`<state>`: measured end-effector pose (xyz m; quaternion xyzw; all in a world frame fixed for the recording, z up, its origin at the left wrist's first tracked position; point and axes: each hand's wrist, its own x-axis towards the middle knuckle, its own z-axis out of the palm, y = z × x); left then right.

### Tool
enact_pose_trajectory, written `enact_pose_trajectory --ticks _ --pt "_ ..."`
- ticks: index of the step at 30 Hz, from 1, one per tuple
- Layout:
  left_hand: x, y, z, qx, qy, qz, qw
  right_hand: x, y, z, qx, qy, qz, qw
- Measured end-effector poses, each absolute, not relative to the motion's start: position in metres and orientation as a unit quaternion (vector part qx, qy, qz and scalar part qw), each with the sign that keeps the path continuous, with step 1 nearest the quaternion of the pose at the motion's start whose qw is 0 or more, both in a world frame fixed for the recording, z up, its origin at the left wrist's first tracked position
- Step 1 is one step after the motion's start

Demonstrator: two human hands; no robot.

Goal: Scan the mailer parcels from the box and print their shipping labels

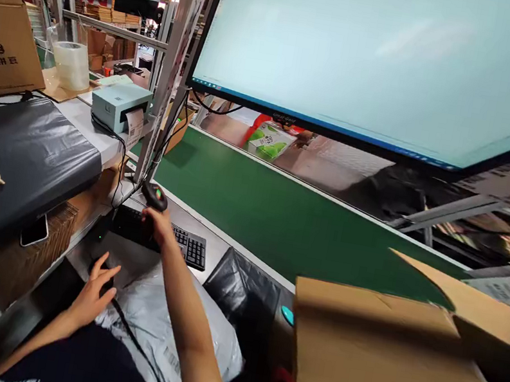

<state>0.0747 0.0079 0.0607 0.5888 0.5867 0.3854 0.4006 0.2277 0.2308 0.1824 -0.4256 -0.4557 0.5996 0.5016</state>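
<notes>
My right hand (159,222) grips a black handheld barcode scanner (154,196), held above the left end of a black keyboard (187,246). My left hand (94,293) rests with fingers spread on a black computer mouse (106,284) lying on the grey work surface. A cable runs from there toward me across a grey poly mailer bag (173,327) that lies between my arms. A black plastic bag (242,293) sits just right of the mailer.
A large monitor (394,58) hangs over a green conveyor belt (279,221). An open cardboard box (392,364) fills the near right. To the left are a label printer (120,104), a tape roll (71,64), black bags (20,158), a phone (34,231) and cartons.
</notes>
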Motion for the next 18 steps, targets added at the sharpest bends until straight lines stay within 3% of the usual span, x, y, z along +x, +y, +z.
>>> enact_pose_trajectory --ticks 6,12,18 --pt "0.052 -0.029 0.022 0.5 0.646 0.416 0.399 0.227 0.304 0.262 -0.331 -0.494 0.652 0.47" --pt "0.036 -0.052 -0.001 0.445 0.685 0.471 0.333 0.231 0.305 0.26 -0.345 -0.51 0.64 0.46" --pt "0.034 -0.038 0.0 0.457 0.661 0.46 0.377 0.241 0.292 0.247 -0.33 -0.533 0.62 0.472"
